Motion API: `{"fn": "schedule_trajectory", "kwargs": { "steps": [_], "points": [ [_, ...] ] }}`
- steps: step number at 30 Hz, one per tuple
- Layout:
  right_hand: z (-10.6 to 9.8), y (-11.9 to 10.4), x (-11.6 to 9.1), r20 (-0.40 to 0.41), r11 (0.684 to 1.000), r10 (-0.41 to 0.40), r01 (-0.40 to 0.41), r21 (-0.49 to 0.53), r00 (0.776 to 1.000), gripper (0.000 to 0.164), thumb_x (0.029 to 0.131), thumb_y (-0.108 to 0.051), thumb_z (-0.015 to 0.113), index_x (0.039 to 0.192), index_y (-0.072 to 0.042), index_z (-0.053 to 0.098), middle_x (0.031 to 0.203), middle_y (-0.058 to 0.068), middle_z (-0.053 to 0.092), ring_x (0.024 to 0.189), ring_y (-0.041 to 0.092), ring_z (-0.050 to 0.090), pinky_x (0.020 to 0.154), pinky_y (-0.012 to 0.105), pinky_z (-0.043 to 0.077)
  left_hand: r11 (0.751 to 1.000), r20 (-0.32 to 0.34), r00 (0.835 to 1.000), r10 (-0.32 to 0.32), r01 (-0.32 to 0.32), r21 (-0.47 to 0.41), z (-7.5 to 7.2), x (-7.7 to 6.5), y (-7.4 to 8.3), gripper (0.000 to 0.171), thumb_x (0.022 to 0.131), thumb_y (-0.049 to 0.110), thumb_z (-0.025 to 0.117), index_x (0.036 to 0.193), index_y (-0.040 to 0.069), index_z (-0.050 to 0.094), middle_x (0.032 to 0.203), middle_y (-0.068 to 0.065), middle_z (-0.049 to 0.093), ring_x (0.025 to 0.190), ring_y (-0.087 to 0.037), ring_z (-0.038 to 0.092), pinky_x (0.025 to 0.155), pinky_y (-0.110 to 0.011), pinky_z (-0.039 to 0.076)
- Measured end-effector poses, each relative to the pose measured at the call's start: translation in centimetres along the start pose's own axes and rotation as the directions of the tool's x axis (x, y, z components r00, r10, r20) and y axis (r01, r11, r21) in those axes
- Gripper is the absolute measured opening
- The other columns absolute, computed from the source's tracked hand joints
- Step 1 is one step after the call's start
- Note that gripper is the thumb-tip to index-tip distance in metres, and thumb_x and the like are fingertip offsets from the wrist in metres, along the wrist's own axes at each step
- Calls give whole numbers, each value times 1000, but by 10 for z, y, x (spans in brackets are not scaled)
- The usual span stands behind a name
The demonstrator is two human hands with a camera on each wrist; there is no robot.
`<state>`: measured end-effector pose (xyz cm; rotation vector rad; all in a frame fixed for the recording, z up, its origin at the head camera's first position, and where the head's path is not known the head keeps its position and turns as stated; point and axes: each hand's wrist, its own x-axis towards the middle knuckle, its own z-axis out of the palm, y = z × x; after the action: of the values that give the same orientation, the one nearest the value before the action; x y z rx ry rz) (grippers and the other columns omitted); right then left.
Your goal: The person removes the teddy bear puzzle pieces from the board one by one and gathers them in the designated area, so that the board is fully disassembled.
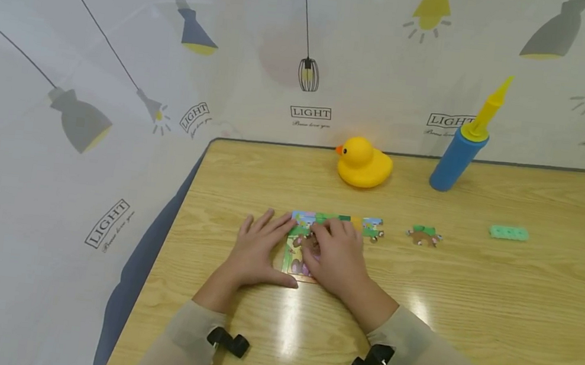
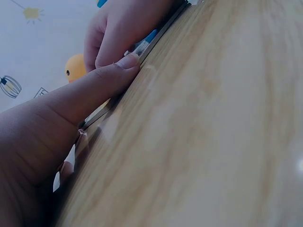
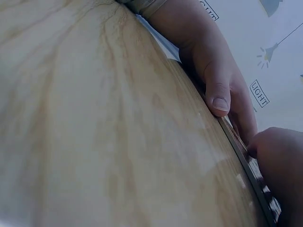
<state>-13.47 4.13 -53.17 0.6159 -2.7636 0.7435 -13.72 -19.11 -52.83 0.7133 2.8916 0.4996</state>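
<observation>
A partly assembled jigsaw puzzle (image 1: 301,222) with a colourful cartoon picture lies flat on the table. My left hand (image 1: 258,253) is spread at its left side, fingertips at the upper left corner and thumb (image 2: 111,80) along the near edge. Over the middle of the puzzle, my right hand (image 1: 341,253) curls its fingers and thumb at a brown puzzle piece (image 1: 311,244), pinching it low against the picture. The right hand covers much of the puzzle's right part. From the right wrist view, the left thumb (image 3: 218,97) rests at the puzzle's edge.
A loose brown and green puzzle piece (image 1: 424,237) lies to the right of the puzzle. Farther right is a mint-green block (image 1: 509,232). At the back stand a yellow rubber duck (image 1: 364,165) and a blue pump (image 1: 458,158) with a yellow nozzle, before a printed curtain (image 1: 260,84).
</observation>
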Motion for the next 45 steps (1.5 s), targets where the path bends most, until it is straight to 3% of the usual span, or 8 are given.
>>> {"fn": "schedule_trajectory", "kwargs": {
  "steps": [4, 8, 20, 26, 34, 38, 45],
  "points": [
    [-1, -1, 0, -7, 995, 95, -95, -16, 995, 52, 99, -55, 71, 124, -10, 75, 119, 12, 63, 110, 37, 54, 92, 56, 42, 1000, 1, 1000, 2, -2, 8, 0, 0, 0, 134, 64, 89, 79, 171, 27, 30, 177, 9, 19, 164, -31, 7, 125, -67, -1],
    [-1, -1, -1, -1, 990, 131, -131, -51, 991, 56, 98, -59, 70, 126, -11, 74, 118, 12, 62, 109, 38, 54, 89, 56, 44, 1000, 5, 1000, 2, -2, 11, 0, -1, 1, 134, 64, 89, 79, 171, 26, 29, 177, 9, 19, 164, -32, 7, 125, -67, 0],
    [-7, 6, 0, 18, 972, 230, -229, -50, 973, 61, 94, -59, 71, 125, -6, 70, 128, 19, 58, 117, 42, 53, 94, 61, 45, 1000, -6, 1000, 9, -9, -10, 0, -1, 1, 133, 64, 87, 81, 171, 25, 31, 177, 8, 20, 164, -32, 8, 125, -68, 0],
    [-13, 19, 0, -15, 962, 253, -254, -101, 967, 55, 93, -47, 69, 126, -4, 71, 122, 20, 60, 108, 41, 52, 86, 56, 43, 1000, -5, 1000, 8, -8, -9, 1, -1, 0, 134, 64, 88, 81, 171, 26, 30, 177, 8, 19, 164, -31, 7, 125, -68, -1],
    [-29, 32, 1, -11, 929, 323, -319, -186, 946, 61, 93, -53, 72, 126, -2, 68, 118, 20, 57, 107, 42, 48, 85, 55, 41, 1000, -8, 1000, 14, -14, -4, 1, 0, 0, 134, 63, 88, 81, 171, 25, 30, 177, 8, 19, 164, -31, 7, 125, -68, -1],
    [-34, 35, 1, -6, 922, 332, -326, -208, 943, 64, 91, -57, 71, 121, 0, 66, 115, 20, 58, 105, 42, 48, 85, 55, 40, 1000, -3, 1000, 10, -10, -7, 0, 0, 1, 134, 63, 88, 81, 171, 26, 30, 177, 8, 19, 164, -31, 6, 125, -68, -2],
    [-34, 31, 0, -3, 936, 279, -272, -224, 960, 52, 95, -51, 69, 113, -2, 69, 110, 17, 60, 103, 40, 49, 83, 54, 41, 1000, -4, 1000, 6, -6, -14, -2, 0, 1, 134, 63, 87, 82, 171, 26, 31, 177, 7, 20, 164, -32, 7, 125, -67, -1]
  ]
}}
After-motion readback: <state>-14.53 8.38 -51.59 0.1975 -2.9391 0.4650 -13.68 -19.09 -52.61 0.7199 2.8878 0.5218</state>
